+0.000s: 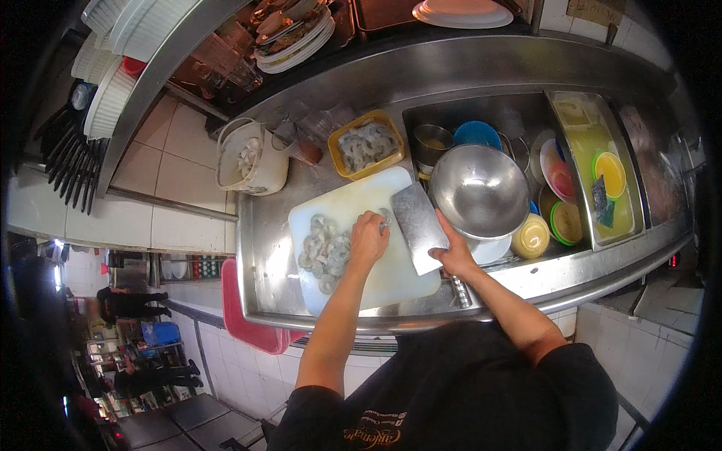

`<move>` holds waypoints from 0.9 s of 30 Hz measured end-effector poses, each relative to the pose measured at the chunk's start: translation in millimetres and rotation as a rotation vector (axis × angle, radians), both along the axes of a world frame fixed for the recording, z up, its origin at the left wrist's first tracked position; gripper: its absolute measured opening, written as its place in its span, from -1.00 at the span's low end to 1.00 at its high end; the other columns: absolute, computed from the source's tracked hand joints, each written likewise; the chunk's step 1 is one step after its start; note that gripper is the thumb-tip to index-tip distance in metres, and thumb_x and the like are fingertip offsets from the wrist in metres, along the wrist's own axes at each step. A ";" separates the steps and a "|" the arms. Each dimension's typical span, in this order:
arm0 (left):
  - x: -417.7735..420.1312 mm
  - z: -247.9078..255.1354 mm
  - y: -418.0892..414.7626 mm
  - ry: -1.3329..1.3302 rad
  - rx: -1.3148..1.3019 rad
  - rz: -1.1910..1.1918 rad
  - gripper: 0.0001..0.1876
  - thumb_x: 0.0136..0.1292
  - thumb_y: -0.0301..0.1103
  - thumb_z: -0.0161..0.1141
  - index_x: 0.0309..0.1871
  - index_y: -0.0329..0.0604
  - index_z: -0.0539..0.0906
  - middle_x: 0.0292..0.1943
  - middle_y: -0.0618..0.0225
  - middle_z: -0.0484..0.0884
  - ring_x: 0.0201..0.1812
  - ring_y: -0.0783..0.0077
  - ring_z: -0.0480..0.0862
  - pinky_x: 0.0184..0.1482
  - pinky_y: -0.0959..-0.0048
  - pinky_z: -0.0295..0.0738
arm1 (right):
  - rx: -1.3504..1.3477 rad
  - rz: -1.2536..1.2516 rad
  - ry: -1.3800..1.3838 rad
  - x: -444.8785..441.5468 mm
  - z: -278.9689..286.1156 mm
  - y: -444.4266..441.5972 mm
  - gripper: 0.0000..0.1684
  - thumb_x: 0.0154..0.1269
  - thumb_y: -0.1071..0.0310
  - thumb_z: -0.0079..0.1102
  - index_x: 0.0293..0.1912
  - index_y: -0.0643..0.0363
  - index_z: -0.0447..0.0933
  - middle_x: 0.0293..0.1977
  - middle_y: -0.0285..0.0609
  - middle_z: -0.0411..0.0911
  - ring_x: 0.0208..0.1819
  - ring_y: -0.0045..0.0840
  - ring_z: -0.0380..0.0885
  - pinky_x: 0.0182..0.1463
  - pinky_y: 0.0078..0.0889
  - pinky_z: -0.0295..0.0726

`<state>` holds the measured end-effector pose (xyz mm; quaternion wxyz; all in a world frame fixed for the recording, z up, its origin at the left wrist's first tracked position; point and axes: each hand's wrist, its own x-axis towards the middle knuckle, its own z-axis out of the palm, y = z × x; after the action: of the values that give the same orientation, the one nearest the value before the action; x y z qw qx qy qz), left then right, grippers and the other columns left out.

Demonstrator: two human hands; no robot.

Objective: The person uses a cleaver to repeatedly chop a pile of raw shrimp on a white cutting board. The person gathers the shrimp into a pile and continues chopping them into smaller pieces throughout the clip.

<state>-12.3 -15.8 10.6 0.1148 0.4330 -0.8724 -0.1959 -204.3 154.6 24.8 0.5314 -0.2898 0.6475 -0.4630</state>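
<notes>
On a white cutting board (pixel 395 282) lies a pile of raw shrimp (pixel 324 251) at the left. My left hand (pixel 369 237) pinches a single shrimp (pixel 385 217) near the middle of the board, just right of the pile. My right hand (pixel 454 251) grips a wide cleaver (pixel 418 228), its metal handle pointing down towards the counter's front edge and its flat blade over the board's right side. Behind the board stands a yellow tub (pixel 369 144) of shrimp. A white bucket (pixel 254 158), at the back left, holds pale pieces that I cannot identify.
A steel bowl (pixel 479 191) rests over the dish-filled sink (pixel 468 104), close right of the cleaver. Drinking glasses (pixel 299 144) stand between bucket and tub. A soapy basin (pixel 606 169) with a sponge is farther right. Two people (pixel 132 304) are in the background at left.
</notes>
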 end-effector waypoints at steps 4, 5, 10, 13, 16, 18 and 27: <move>2.1 -8.8 1.1 0.083 0.106 0.108 -0.71 0.16 -0.45 0.43 -0.04 -0.31 0.78 -0.16 0.05 0.72 -0.14 0.05 0.73 0.03 0.19 0.65 | -0.003 0.041 -0.010 0.4 4.6 3.2 0.20 0.28 0.66 0.31 0.69 -0.40 -0.03 0.36 0.22 0.48 -0.68 -0.54 0.50 -0.64 -0.38 0.54; 1.9 -10.6 -3.3 0.091 0.106 0.099 -0.70 0.16 -0.45 0.44 -0.02 -0.31 0.79 -0.19 0.04 0.72 -0.18 0.07 0.74 0.00 0.21 0.66 | -0.008 0.046 -0.024 -0.1 3.9 3.1 0.20 0.28 0.66 0.31 0.69 -0.40 -0.02 0.42 0.22 0.41 -0.68 -0.54 0.50 -0.64 -0.39 0.54; 1.1 -5.9 1.2 0.089 0.138 0.110 -0.61 0.19 -0.46 0.42 0.12 -0.31 0.78 -0.25 0.04 0.73 -0.24 0.13 0.74 -0.06 0.25 0.65 | 0.006 0.042 -0.119 1.6 2.3 4.2 0.19 0.29 0.67 0.29 0.69 -0.40 -0.01 0.56 0.23 0.20 -0.67 -0.55 0.48 -0.66 -0.40 0.53; 3.3 -8.1 -1.9 0.096 0.153 0.098 -0.61 0.20 -0.48 0.39 0.13 -0.31 0.78 -0.26 0.04 0.73 -0.25 0.15 0.74 -0.06 0.27 0.65 | 0.020 0.045 -0.150 2.4 8.8 2.8 0.18 0.31 0.68 0.28 0.69 -0.39 -0.03 0.54 0.24 0.23 -0.68 -0.56 0.47 -0.67 -0.38 0.50; 3.0 -8.0 -1.9 0.132 0.190 0.103 -0.62 0.21 -0.50 0.34 0.13 -0.33 0.78 -0.25 0.00 0.73 -0.25 0.11 0.74 -0.06 0.24 0.65 | 0.045 0.052 -0.164 2.6 11.4 2.0 0.18 0.32 0.69 0.26 0.70 -0.35 -0.06 0.55 0.24 0.20 -0.69 -0.57 0.46 -0.67 -0.40 0.49; 1.5 -6.1 -1.9 0.138 0.238 0.126 -0.63 0.21 -0.51 0.31 0.11 -0.33 0.78 -0.20 -0.09 0.74 -0.19 0.01 0.76 -0.01 0.18 0.66 | 0.063 0.069 -0.195 1.3 12.1 0.7 0.17 0.33 0.70 0.24 0.71 -0.27 -0.09 0.59 0.23 0.13 -0.70 -0.57 0.45 -0.67 -0.43 0.49; 1.4 -7.2 -1.0 0.136 0.322 0.191 -0.60 0.27 -0.52 0.34 0.20 -0.32 0.75 -0.19 0.02 0.82 -0.25 0.30 0.77 -0.06 0.37 0.67 | 0.042 0.032 -0.083 11.0 9.2 -16.7 0.18 0.32 0.61 0.26 0.70 -0.37 -0.10 0.43 0.26 0.40 -0.68 -0.49 0.51 -0.66 -0.33 0.53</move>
<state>-10.9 -16.8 3.3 0.1210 0.5124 -0.7749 -0.3498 -193.3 137.9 33.9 0.5708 -0.2695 0.6299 -0.4526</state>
